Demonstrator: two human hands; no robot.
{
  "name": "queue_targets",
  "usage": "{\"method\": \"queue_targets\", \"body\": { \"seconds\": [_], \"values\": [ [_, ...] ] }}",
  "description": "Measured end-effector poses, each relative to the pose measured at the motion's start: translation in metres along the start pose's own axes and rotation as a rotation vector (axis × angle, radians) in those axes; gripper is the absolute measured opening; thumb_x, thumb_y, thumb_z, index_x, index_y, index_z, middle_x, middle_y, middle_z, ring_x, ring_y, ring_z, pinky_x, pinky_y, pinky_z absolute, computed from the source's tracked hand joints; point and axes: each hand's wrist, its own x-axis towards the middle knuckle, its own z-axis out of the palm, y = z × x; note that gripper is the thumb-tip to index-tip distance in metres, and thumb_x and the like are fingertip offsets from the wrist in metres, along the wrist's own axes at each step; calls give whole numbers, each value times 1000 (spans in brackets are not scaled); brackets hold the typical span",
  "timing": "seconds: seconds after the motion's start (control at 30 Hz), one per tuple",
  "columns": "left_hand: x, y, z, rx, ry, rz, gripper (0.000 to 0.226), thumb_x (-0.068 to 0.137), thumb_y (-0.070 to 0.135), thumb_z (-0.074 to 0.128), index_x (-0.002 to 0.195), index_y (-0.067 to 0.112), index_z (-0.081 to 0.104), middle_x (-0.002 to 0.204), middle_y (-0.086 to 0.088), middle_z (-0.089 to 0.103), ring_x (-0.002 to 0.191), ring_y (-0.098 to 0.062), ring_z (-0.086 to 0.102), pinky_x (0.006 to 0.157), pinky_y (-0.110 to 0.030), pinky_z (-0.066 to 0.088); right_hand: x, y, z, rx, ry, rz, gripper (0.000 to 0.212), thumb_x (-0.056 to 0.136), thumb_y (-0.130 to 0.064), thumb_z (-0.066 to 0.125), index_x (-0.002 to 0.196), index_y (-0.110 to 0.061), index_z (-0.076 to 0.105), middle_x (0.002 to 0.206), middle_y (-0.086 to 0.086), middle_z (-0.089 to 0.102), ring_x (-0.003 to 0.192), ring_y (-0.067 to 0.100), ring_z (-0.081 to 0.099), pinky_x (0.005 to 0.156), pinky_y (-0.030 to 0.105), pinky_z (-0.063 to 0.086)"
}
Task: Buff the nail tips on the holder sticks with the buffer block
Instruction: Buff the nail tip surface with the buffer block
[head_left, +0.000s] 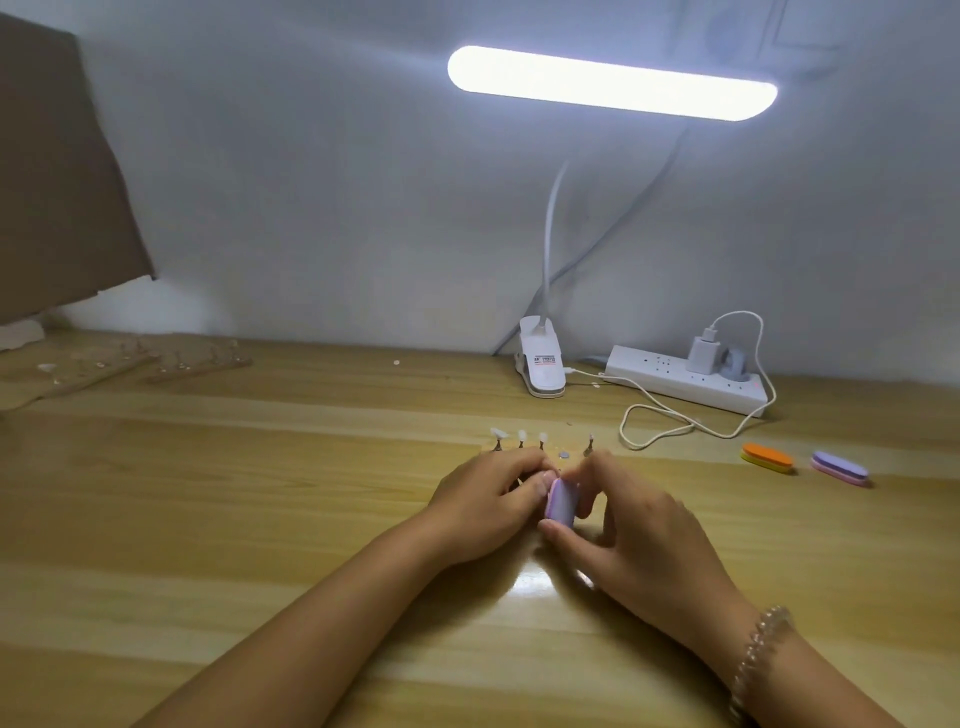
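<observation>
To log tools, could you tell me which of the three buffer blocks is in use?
The lilac block pinched in the right hand; the orange block and purple block lie untouched.

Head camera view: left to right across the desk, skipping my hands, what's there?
Cardboard sheet → strips of clear stands → lamp clip → power strip → orange buffer block → spare purple buffer block.

Both forearms reach forward and converge, hands meeting. The right hand (639, 535), bead bracelet (763, 654) at its wrist, pinches the buffer block (561, 501) between thumb and fingertips; the left hand (488, 499) curls its fingers against it, grip hidden
</observation>
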Motion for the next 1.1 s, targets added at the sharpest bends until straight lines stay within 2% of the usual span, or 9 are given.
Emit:
{"method": "queue_targets", "body": {
  "seconds": [0.1,0.27,0.43,0.53,0.67,0.77,0.9,0.97,1.1],
  "values": [
    [2,0,0,21,-18,-7,18,94,39,45,89,33,61,86,13,63,90,-19,60,86,-45,49,5,4,1,50,99,78,32,77,-46,73,93,-30,50,86,-16,59,62,4,53,58,33,45],
    [1,1,0,-11,-11,-23,21,93,40,44,85,36,63,77,21,60,87,-12,58,89,-43,49,4,8,-3,103,244,118,33,77,-35,77,93,-34,47,88,-21,57,63,6,52,57,21,37],
    [2,0,0,3,-18,4,25,92,39,43,94,26,64,93,6,67,92,-21,60,86,-48,49,2,1,1,32,27,29,36,76,-48,73,97,-30,50,85,-17,57,61,2,52,56,27,43],
    [3,-4,0,39,-37,1,18,97,37,45,93,31,61,90,11,64,90,-19,59,86,-49,49,6,6,-1,94,79,100,36,76,-52,70,96,-28,53,86,-16,61,58,4,51,57,27,41],
    [2,-3,1,23,-42,3,21,94,38,43,95,30,63,92,9,66,90,-20,60,85,-48,49,1,3,1,26,7,-3,36,78,-55,66,96,-27,52,85,-18,58,59,-1,48,54,27,42],
    [3,-4,2,12,-33,-1,18,101,27,49,99,26,67,96,7,69,94,-20,62,88,-46,49,7,6,1,131,51,106,33,78,-50,72,94,-27,52,83,-16,63,57,2,52,57,27,41],
    [3,-3,3,-71,-11,-6,16,102,21,51,97,27,65,91,12,71,83,-7,60,85,-34,47,12,20,-6,253,248,312,34,81,-41,72,101,-20,54,83,-9,64,67,7,56,70,40,49],
    [2,-4,3,-86,-1,-5,15,101,17,52,98,27,63,94,13,69,86,-8,61,87,-35,47,7,17,-6,238,252,255,36,79,-46,70,101,-24,52,83,-12,64,63,6,55,66,37,49],
    [3,-7,4,-52,-6,27,13,99,16,54,98,24,63,91,16,65,76,-5,54,78,-35,47,1,3,2,26,23,31,38,76,-59,63,99,-33,46,87,-24,59,59,0,53,53,24,39]
  ]
}}
